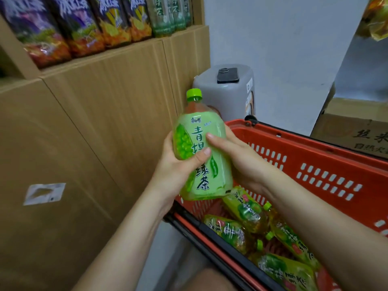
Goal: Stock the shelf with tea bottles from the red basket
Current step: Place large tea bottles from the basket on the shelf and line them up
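Both my hands hold one green tea bottle (pixel 201 148) upright above the near-left corner of the red basket (pixel 327 164). It has a light green label and a green cap. My left hand (pixel 178 164) grips its left side with the thumb across the label. My right hand (pixel 237 156) wraps round its right side. Several more green-labelled tea bottles (pixel 247 211) lie on their sides in the basket. The cardboard shelf (pixel 126 49) at upper left carries dark red tea bottles (pixel 84 24) and green tea bottles (pixel 168 15) in a row.
Stacked cardboard boxes (pixel 84 133) form the shelf's front at left. A grey plastic container (pixel 226 91) with a black phone (pixel 228 74) on top stands behind the basket. Another cardboard box (pixel 357 127) sits at right under a white ledge.
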Tool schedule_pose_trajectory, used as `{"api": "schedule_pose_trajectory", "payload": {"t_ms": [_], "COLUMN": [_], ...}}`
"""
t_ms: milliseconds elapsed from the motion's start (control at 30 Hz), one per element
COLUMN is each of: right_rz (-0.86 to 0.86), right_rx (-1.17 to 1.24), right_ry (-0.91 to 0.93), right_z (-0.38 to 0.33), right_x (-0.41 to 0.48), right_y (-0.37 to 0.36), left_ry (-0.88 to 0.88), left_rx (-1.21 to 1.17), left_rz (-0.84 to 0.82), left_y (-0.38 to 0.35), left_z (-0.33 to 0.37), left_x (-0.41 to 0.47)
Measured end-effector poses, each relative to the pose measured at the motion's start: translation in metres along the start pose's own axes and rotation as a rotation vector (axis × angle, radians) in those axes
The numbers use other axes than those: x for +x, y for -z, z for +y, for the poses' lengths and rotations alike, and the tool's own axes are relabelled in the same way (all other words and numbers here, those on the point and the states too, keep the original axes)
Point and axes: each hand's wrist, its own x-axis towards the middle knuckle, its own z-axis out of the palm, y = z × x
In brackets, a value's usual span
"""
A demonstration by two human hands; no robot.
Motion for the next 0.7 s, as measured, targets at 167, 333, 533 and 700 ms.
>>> {"api": "schedule_pose_trajectory", "payload": {"t_ms": [167, 333, 533, 700], "right_rz": [-0.115, 0.085, -0.097, -0.304], "right_rx": [-0.128, -0.44, -0.941, -1.534], "right_ry": [-0.065, -0.2, -0.465, -0.508], "right_z": [-0.001, 0.047, 0.182, 0.237], "right_x": [0.015, 0.022, 0.01, -0.014], "right_y": [-0.005, 0.036, 0.071, 0.087], "left_ry": [-0.11, -0.157, -0.102, -0.133], "left_rx": [0.032, 0.053, 0.119, 0.227], "left_rz": [0.181, 0.281, 0.236, 0.189], "left_y": [0.018, 0.029, 0.026, 0.022], "left_z": [-0.008, -0.017, -0.023, -0.024], "left_x": [-0.002, 0.002, 0.005, 0.005]}}
